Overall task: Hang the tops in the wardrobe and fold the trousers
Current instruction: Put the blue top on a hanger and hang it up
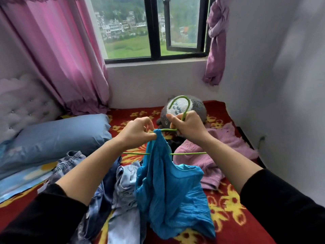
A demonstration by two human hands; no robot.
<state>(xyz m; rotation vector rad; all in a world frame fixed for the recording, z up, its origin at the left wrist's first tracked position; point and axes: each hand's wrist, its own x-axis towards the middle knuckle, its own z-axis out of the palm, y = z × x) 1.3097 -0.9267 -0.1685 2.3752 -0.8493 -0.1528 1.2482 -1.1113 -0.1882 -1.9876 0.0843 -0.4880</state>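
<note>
A green wire hanger [188, 153] is held up over the bed, its hook pointing away from me. My right hand [186, 124] grips the hanger just below the hook. My left hand [139, 131] pinches the top of a bright blue top [168, 191] at the hanger's upper left arm. The blue top hangs down in folds across the hanger's bottom bar. Denim trousers [123, 184] lie crumpled on the bed below my left forearm. A pink knitted top [216, 155] lies on the bed to the right.
The bed has a red blanket with yellow flowers [226, 205]. A blue pillow [56, 136] lies at the left by a white padded headboard [22, 106]. A grey plush toy [197, 110] sits near the far wall under the window. White walls close in at the right.
</note>
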